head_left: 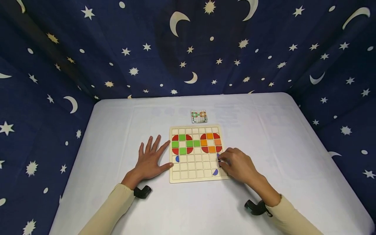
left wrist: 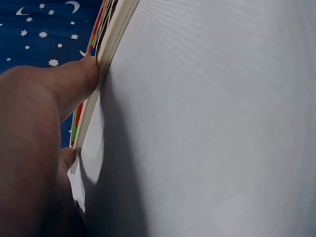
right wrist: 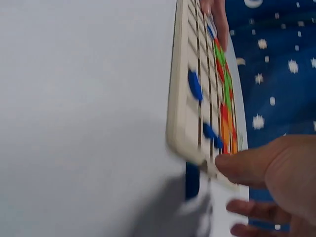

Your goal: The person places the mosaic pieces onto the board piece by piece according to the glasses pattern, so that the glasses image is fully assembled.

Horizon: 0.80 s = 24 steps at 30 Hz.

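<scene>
A pale wooden grid board lies on the white table, bearing red, green and orange pieces in two ring shapes joined by a green square. My left hand spreads flat with its fingers apart; thumb and index finger touch the board's left edge. At the right edge, my right hand pinches a small blue piece with thumb and fingertips, partly hidden by them. Another blue piece lies nearer the board's lower right corner. A blue rounded piece sits in the left column.
Behind the board lies a small pattern card showing a similar coloured design. A dark blue curtain with stars and moons stands around the table. Black wrist devices are strapped at both sleeves.
</scene>
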Each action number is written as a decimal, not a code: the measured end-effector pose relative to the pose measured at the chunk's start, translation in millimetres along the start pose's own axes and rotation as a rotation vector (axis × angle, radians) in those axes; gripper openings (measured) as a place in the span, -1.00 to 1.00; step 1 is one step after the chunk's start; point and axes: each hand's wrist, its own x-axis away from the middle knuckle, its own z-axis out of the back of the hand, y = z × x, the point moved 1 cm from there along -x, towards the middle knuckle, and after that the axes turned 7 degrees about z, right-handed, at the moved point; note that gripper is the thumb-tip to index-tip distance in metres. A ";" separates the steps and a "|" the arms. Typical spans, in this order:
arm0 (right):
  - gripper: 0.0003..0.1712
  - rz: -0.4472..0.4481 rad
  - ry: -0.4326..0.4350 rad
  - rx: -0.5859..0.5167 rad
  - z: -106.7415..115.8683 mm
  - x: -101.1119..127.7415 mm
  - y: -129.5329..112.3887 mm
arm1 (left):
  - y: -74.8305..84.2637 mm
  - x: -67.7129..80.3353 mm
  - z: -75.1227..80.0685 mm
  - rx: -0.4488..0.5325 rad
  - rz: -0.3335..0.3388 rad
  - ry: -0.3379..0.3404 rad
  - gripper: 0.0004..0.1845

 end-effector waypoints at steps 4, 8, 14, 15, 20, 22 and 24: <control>-0.65 -0.192 0.001 0.078 10.8 24.1 16.1 | -0.5 0.6 0.1 -0.001 0.003 -0.003 -0.04; -0.65 -0.281 0.019 0.043 17.0 45.4 23.4 | -0.9 0.2 -1.0 -0.003 0.000 -0.002 -0.04; -0.72 -0.169 0.084 -0.027 12.7 56.8 30.9 | -1.0 1.3 0.6 -0.002 0.003 0.015 -0.05; -0.73 -0.156 0.082 -0.025 12.2 56.4 32.4 | -1.2 1.3 0.4 -0.001 0.003 0.016 -0.05; -0.75 -0.088 0.036 -0.008 11.8 49.0 39.0 | -1.2 0.8 -1.0 0.004 0.002 0.010 -0.04; -0.77 -0.044 0.022 0.013 10.6 45.7 40.7 | -0.8 0.5 -1.6 0.001 0.003 0.004 -0.04; -0.80 -0.007 0.023 0.038 8.8 42.6 41.7 | -0.4 0.3 -2.1 -0.004 0.006 0.003 -0.04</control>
